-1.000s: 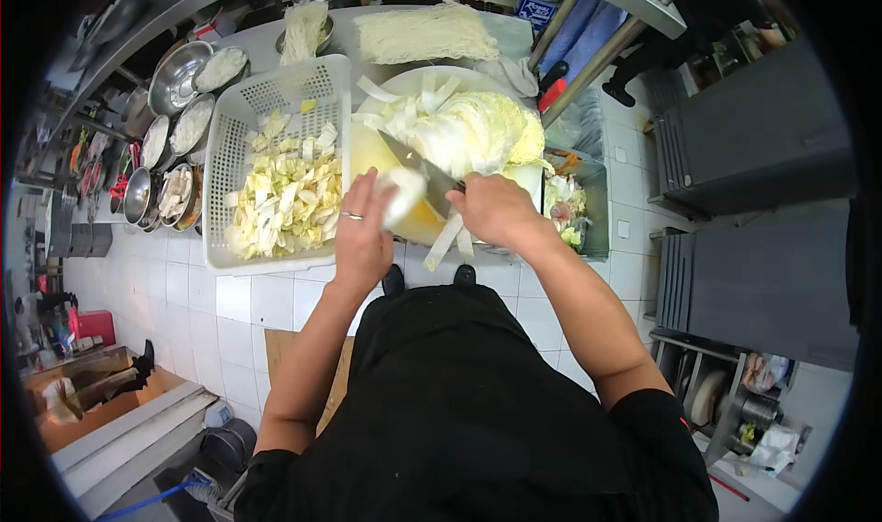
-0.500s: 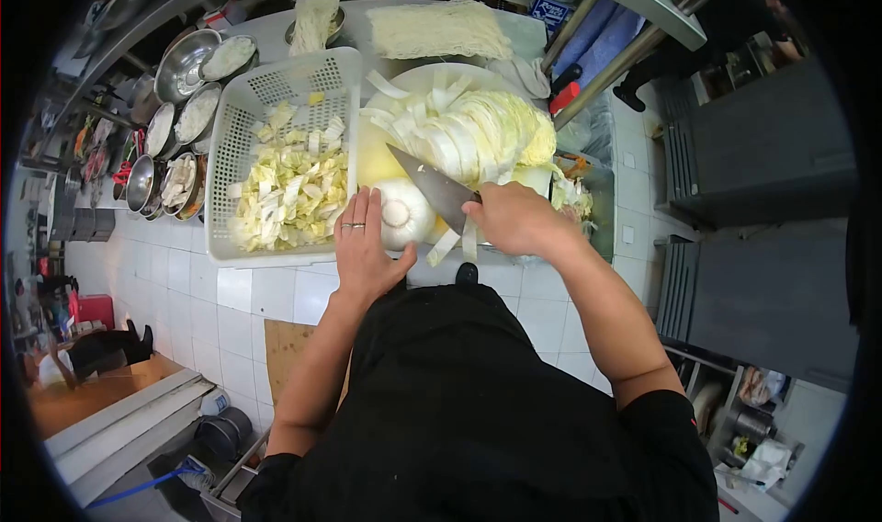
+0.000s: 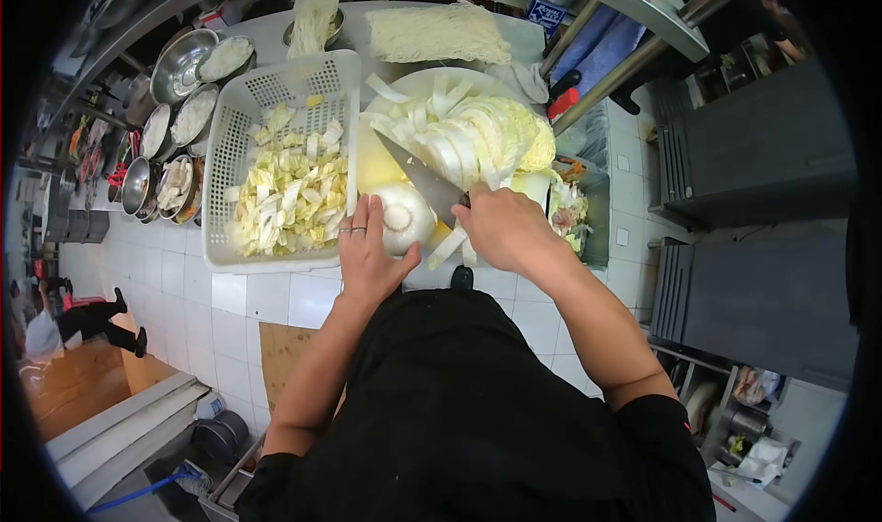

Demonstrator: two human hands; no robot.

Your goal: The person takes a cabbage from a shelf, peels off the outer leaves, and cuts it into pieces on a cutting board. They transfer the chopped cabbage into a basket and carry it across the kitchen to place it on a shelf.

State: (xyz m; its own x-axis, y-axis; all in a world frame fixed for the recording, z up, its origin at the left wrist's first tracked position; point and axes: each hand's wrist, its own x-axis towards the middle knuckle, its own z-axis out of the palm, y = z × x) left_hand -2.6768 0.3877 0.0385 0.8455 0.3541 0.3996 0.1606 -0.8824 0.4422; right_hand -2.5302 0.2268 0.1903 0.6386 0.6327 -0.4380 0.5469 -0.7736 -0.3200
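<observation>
My left hand (image 3: 369, 251) grips the near-left side of a round white cabbage end (image 3: 402, 221), fingers along its left side and thumb near its front. A pale disc shows in the middle of this piece. My right hand (image 3: 507, 228) is closed round the handle of a kitchen knife (image 3: 424, 175). Its broad blade slants up and left over the yellowish cutting board (image 3: 375, 159), beyond the white piece. Just behind the blade lies a sliced napa cabbage (image 3: 482, 141), with loose strips around it. A cut strip (image 3: 446, 247) hangs at the board's near edge.
To the left, a white perforated basket (image 3: 217, 154) holds chopped cabbage. Noodles (image 3: 439, 33) lie at the back. Metal bowls (image 3: 175, 67) line the left side. A bin with scraps (image 3: 597, 219) stands right, below a metal rail (image 3: 611, 85). Another person (image 3: 92, 324) is far left.
The knife and my right hand have shifted slightly left. My left hand stays on the white cabbage end. The person at far left has changed stance.
</observation>
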